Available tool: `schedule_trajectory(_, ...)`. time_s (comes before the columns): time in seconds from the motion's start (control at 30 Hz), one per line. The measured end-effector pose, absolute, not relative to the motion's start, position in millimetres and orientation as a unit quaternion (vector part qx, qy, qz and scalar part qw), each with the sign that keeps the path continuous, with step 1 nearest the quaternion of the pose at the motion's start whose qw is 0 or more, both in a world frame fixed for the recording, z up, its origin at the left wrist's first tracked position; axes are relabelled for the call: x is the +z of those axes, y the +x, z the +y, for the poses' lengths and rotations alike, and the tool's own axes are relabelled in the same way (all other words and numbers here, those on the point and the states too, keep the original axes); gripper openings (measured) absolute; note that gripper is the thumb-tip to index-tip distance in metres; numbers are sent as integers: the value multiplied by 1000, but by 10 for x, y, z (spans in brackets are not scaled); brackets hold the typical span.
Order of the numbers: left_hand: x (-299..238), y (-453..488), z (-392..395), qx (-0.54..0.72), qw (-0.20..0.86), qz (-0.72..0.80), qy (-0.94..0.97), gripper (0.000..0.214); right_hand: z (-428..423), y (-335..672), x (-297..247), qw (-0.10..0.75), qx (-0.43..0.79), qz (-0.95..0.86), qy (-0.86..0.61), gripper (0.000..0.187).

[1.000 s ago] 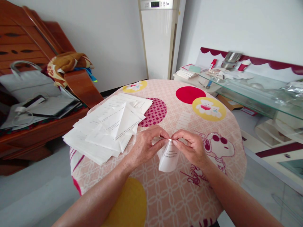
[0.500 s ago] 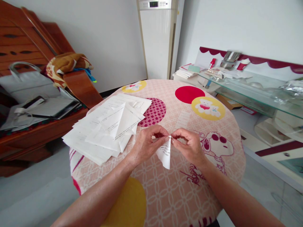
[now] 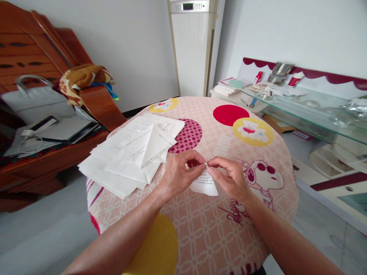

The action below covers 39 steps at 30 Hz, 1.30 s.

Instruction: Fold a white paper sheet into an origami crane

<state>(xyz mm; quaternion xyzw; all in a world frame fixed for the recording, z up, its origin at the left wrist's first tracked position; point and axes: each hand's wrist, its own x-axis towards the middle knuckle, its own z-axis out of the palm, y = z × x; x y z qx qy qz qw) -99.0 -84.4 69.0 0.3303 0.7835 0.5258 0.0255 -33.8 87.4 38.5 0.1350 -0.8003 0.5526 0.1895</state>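
A small piece of printed paper (image 3: 204, 184) hangs below my fingertips, its lines of text facing me. My left hand (image 3: 183, 170) pinches its top edge between thumb and forefinger. Close beside it, my right hand (image 3: 228, 173) pinches the same edge, with the tips of both hands nearly touching. To the left of my left hand lies a loose pile of white printed sheets (image 3: 114, 168), some folded or set askew. Everything is over a round table with a pink patterned cloth (image 3: 197, 233).
A wooden bench (image 3: 100, 110) on the left bears a grey bag (image 3: 40, 97) and a brown cloth (image 3: 77, 84). On the right stands a glass shelf (image 3: 321, 110) with a red cup (image 3: 295, 79) and other items. A tall white cabinet unit (image 3: 190, 53) is behind the table.
The hanging piece of paper has spread wider and its lower edge has swung to the right, showing more text. Both hands keep their pinch at nearly the same spot.
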Motion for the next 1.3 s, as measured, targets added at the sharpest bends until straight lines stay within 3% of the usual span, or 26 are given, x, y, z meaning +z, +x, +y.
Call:
schedule_trajectory(0.2, 659, -1029, -848, 526, 63, 780, 334, 12, 862, -372, 359, 160, 576, -797, 87, 9)
schedule_trajectory(0.37, 566, -1185, -823, 547, 114, 770, 308, 15, 932, -428, 333, 29, 653, -756, 21, 11)
schedule_trajectory(0.6, 101, -1466, -703, 578, 224, 756, 210, 15, 1126, -560, 157, -51, 649, -756, -72, 32)
schedule_trajectory(0.67, -11, -1495, -682, 549, 200, 776, 239, 16, 1175, -606, 94, -38, 611, -787, -81, 29)
schedule_trajectory(0.93, -123, -1365, -698, 331, -64, 835, 434, 16, 1196, -630, -20, 100, 351, -931, 14, 14)
schedule_trajectory(1.1, -115, -1306, -766, 251, -57, 817, 516, 18, 1166, -558, -59, 122, 249, -958, 68, 15)
schedule_trajectory(1.3, -145, -1187, -1000, 235, -49, 769, 592, 30, 1170, -447, -38, 113, 259, -955, 94, 20)
